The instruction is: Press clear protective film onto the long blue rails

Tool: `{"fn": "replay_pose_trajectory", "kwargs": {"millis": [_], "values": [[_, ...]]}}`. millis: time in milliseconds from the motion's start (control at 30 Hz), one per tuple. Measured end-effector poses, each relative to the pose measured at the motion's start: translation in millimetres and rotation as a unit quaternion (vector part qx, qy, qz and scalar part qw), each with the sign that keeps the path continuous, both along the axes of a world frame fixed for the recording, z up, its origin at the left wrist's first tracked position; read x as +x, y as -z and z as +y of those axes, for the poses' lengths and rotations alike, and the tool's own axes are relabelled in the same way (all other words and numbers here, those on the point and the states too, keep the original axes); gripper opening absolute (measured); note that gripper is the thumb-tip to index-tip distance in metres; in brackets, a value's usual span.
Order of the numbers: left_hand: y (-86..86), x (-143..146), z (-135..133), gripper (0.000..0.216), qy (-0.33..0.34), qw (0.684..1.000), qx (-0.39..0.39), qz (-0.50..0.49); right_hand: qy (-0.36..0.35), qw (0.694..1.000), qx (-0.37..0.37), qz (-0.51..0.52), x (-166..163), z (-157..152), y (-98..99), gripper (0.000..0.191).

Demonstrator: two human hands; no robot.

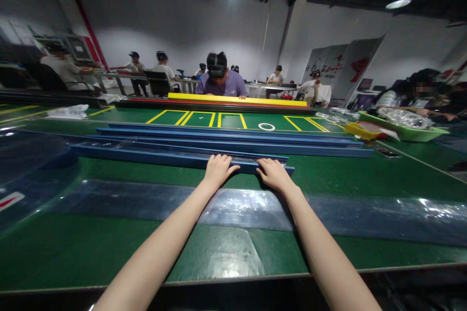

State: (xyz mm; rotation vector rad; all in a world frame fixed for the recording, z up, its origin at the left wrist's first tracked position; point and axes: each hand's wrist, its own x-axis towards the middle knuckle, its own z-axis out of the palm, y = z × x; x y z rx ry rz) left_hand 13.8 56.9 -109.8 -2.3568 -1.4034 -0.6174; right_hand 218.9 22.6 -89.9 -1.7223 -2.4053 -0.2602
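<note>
A long blue channel (156, 156) lies across the green table in front of me, its right end near my hands. My left hand (218, 170) grips it, fingers over the top and thumb along its near wall. Close to the channel's right end, my right hand (273, 173) holds it the same way; the undersides of the fingers are hidden. Some clear film shows inside the channel. Just behind lies another set of blue channels (314, 148). A wide strip of clear plastic film (248, 206) runs under my forearms.
Rolled clear film (32, 170) lies at left. Farther back are a white ring (266, 127), a yellow bar (237, 100) and a person in purple (233, 85) across the table. A green tray (412, 132) and a yellow bin (365, 131) stand at right. Other people sit beyond.
</note>
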Motion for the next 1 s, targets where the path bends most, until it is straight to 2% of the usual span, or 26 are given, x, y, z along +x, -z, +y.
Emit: {"fn": "replay_pose_trajectory", "kwargs": {"millis": [600,833,1000], "values": [[3.5,-1,2,0.039,0.008,0.999,0.031,-0.001,-0.011,1.000,0.019,0.022,1,3,4.7,0.025],[2.6,-1,1,0.040,0.001,0.999,0.035,0.005,-0.039,0.989,0.059,0.127,-15,4,8.1,0.018],[4.0,0,2,0.039,-0.001,0.999,0.037,0.001,-0.013,0.982,0.079,0.170,-23,8,13.8,0.007]]}}
